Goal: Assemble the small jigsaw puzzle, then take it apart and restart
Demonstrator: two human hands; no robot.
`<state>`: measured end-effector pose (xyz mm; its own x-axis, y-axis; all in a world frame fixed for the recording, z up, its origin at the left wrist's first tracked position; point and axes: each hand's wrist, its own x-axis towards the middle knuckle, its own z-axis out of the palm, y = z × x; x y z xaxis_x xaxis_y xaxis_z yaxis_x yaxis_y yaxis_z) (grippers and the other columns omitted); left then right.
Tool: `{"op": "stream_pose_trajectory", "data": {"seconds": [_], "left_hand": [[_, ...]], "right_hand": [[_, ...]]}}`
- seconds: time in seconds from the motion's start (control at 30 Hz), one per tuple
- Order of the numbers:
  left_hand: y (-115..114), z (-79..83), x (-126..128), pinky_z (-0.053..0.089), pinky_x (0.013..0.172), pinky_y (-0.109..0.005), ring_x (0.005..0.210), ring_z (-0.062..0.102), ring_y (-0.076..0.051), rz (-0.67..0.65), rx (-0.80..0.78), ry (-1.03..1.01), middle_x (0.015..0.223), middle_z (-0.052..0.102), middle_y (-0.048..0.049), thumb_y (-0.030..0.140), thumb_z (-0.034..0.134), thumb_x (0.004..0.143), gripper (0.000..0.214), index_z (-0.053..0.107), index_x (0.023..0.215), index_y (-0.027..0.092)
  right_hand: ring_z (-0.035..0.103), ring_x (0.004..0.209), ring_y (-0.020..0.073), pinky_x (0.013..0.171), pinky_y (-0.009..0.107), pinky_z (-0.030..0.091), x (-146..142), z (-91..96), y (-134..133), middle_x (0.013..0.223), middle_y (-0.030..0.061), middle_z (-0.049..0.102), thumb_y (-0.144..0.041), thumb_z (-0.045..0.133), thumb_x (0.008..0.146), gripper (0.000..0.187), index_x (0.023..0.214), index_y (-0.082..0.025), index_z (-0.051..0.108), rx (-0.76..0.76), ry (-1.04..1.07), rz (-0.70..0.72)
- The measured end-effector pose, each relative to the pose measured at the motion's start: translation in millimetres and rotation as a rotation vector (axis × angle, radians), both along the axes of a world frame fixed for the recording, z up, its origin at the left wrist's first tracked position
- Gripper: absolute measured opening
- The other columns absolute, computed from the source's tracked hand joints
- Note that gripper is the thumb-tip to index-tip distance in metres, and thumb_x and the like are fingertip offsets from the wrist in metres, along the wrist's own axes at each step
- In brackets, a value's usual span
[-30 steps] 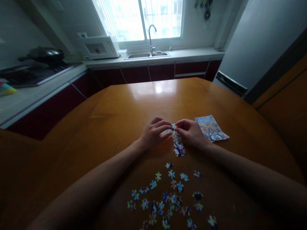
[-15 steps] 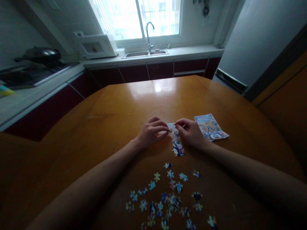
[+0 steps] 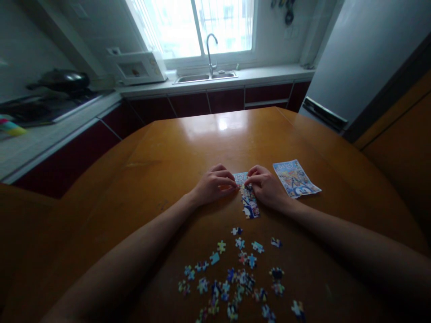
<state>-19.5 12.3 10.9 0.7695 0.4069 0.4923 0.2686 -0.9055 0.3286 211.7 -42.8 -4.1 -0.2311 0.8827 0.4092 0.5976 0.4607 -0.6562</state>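
A narrow strip of joined jigsaw puzzle (image 3: 249, 207) lies on the table between my hands, its lower end printed with a dark blue and white figure. My left hand (image 3: 218, 183) is at the strip's left edge, thumb and fingertips pinched together on what looks like a small puzzle piece, mostly hidden. On the right side, my right hand (image 3: 266, 185) rests with curled fingers, its thumb and index finger pressed on the strip's edge. The fingers cover part of the strip. Several loose puzzle pieces (image 3: 243, 279) lie scattered nearer to me, some overlapping.
A printed picture sheet (image 3: 296, 178) lies right of my right hand. The wooden table (image 3: 188, 148) has a rounded outline. Beyond it are a counter with a sink (image 3: 193, 78), a microwave (image 3: 138, 68), a pan (image 3: 63, 81) on the stove and a fridge (image 3: 363, 58).
My right thumb and fingertips have shifted slightly down along the strip. My left fingertips have moved a little to the right and down. The loose pieces lie as before.
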Motion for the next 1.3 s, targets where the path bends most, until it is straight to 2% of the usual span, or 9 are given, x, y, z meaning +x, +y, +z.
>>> {"op": "stream_pose_trajectory", "data": {"seconds": [0.53,0.9,1.03,1.17,1.3], "left_hand": [[2.5,-3.4,0.5,0.047,0.083,-0.033,0.09,0.055,-0.018,0.017,0.003,0.083,0.095,0.071,-0.0025,0.032,0.066,0.092,0.012,0.078,0.094,0.03],[-2.6,6.8,0.9,0.045,0.091,-0.037,0.102,0.052,-0.022,0.014,-0.05,0.12,0.109,0.068,-0.0055,0.034,0.063,0.094,0.016,0.077,0.098,0.028],[-3.8,8.0,2.7,0.046,0.091,-0.038,0.101,0.051,-0.022,0.029,-0.05,0.092,0.107,0.068,-0.0061,0.03,0.06,0.096,0.017,0.076,0.098,0.025],[-2.8,6.0,2.5,0.046,0.089,-0.037,0.098,0.051,-0.021,0.112,-0.051,-0.005,0.1,0.067,-0.007,0.027,0.055,0.097,0.021,0.073,0.089,0.02],[-2.1,3.8,0.9,0.046,0.089,-0.038,0.099,0.051,-0.021,0.112,-0.063,-0.009,0.101,0.066,-0.0066,0.028,0.058,0.095,0.02,0.074,0.088,0.021]], "right_hand": [[0.059,0.096,0.0218,0.089,0.041,0.049,-0.3,-0.9,1.2,0.098,0.0069,0.064,-0.003,0.057,0.082,0.03,0.074,-0.024,0.078,-0.011,-0.034,0.001],[0.059,0.097,0.0215,0.089,0.04,0.049,-1.4,2.1,0.4,0.098,0.0075,0.063,-0.004,0.057,0.082,0.029,0.074,-0.022,0.077,-0.029,-0.035,-0.001],[0.059,0.097,0.0214,0.089,0.04,0.049,-0.9,1.1,0.5,0.098,0.0069,0.063,-0.004,0.057,0.082,0.029,0.074,-0.023,0.077,-0.024,-0.03,0.005],[0.059,0.096,0.021,0.09,0.04,0.049,-0.6,0.4,0.5,0.097,0.007,0.063,-0.004,0.057,0.083,0.029,0.074,-0.022,0.077,-0.017,-0.022,0.009],[0.06,0.095,0.02,0.087,0.038,0.049,-0.6,1.1,0.8,0.097,0.0065,0.063,-0.004,0.057,0.082,0.028,0.076,-0.022,0.077,-0.026,0.028,0.014]]}}
